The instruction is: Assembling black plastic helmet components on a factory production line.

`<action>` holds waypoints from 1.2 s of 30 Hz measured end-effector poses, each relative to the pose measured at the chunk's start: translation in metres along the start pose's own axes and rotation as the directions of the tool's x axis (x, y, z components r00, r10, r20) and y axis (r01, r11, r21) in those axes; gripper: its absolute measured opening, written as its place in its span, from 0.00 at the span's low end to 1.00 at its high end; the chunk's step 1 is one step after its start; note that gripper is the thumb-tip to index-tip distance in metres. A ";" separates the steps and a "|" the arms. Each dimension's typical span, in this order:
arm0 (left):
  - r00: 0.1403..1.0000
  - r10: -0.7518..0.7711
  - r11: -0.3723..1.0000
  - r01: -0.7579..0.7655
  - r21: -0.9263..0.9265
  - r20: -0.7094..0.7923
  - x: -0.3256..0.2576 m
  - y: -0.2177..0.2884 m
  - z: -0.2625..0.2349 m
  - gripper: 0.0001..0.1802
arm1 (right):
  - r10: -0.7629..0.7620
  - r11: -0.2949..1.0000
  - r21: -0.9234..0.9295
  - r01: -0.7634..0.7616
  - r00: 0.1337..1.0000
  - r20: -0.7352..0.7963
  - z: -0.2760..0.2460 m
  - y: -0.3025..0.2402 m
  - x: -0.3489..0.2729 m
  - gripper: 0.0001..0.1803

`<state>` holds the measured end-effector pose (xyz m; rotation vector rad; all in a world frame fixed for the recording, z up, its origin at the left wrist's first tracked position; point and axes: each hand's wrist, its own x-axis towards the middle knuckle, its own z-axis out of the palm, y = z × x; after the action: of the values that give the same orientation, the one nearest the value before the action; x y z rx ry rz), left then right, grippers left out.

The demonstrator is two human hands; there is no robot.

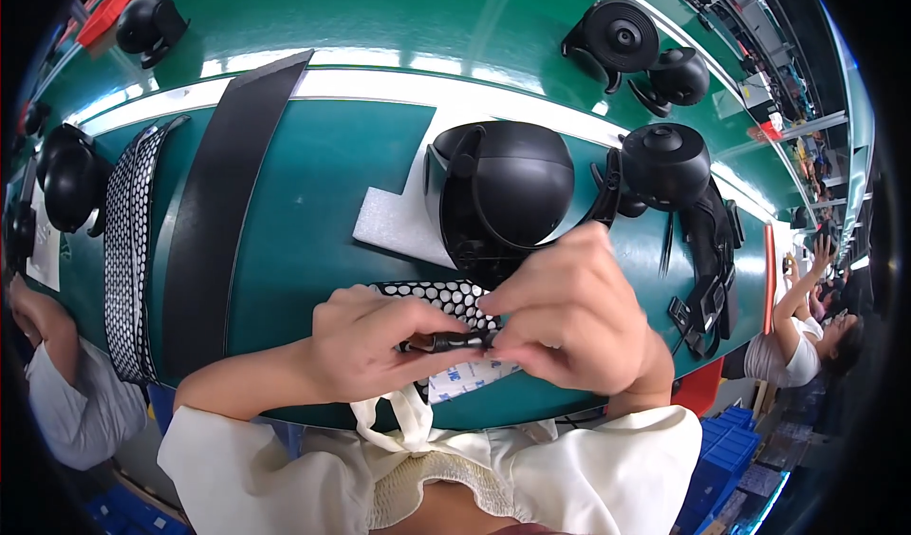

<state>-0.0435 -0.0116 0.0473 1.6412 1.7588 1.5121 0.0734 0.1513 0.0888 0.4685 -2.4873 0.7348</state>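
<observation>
Bench work viewed from the worker's head, with clock directions taken from the middle of the view: a green workbench (332,174) spans the centre, bordered toward 12 o'clock by a glossy green surface (380,13). Of the containers, stacked blue crates (718,459) stand below bench level at 4 o'clock and a red tray (106,13) lies at 10 o'clock; the contents of both are too small to make out. A long black strip (228,184) lies between 9 and 10 o'clock, with a white-dotted black strip (128,250) beside it at 9. A large black rounded unit (517,184) sits toward 1 o'clock by a white foam sheet (394,222), and a smaller black unit (666,165) rests at 2. The left hand (365,340), at 7 o'clock, points its fingers toward 3, its forearm entering from 8; the right hand (574,317), at 4 o'clock, is bent with knuckles toward 12 and fingertips toward 9. A dotted piece (436,295) and a white sheet with blue print (474,375) show behind the hands. The small black part (451,341) lies at 6 o'clock, pinched between the left thumb and forefinger with no gap to spare, while the right thumb and fingertips close on its 3 o'clock end, partly hiding it.
</observation>
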 end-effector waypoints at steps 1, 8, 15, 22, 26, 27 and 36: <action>1.000 -0.022 1.000 0.022 0.015 -0.002 0.001 0.000 -0.001 0.13 | -0.098 0.979 -0.184 0.092 0.995 -0.024 0.002 -0.002 -0.003 0.11; 0.995 0.092 0.996 -0.092 0.004 -0.034 0.001 0.000 -0.002 0.14 | -0.166 0.972 -0.204 0.119 0.959 -0.231 0.019 0.002 -0.006 0.12; 0.982 0.143 0.990 -0.144 0.002 -0.119 0.005 -0.003 0.003 0.13 | -0.013 0.992 0.121 0.029 0.992 -0.129 0.014 0.009 -0.003 0.12; 0.993 -0.020 0.997 0.011 -0.079 -0.116 0.005 0.003 0.002 0.12 | 0.019 0.998 0.062 -0.010 0.988 -0.150 0.006 0.006 -0.003 0.14; 0.992 -0.070 0.993 0.059 -0.107 -0.102 0.004 0.003 0.001 0.11 | 0.118 0.983 0.154 -0.096 0.983 -0.142 0.007 0.000 0.001 0.17; 0.992 -0.069 0.992 0.058 -0.108 -0.101 0.004 0.004 0.001 0.11 | 0.119 0.984 0.152 -0.097 0.983 -0.142 0.006 0.001 0.001 0.17; 0.998 -0.038 0.997 0.034 -0.075 -0.050 0.002 -0.001 0.005 0.13 | 0.305 0.914 0.280 -0.293 0.952 0.002 -0.002 0.000 0.002 0.08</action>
<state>-0.0407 -0.0068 0.0452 1.5403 1.7270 1.5971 0.0727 0.1525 0.0916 0.1627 -2.4532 1.2137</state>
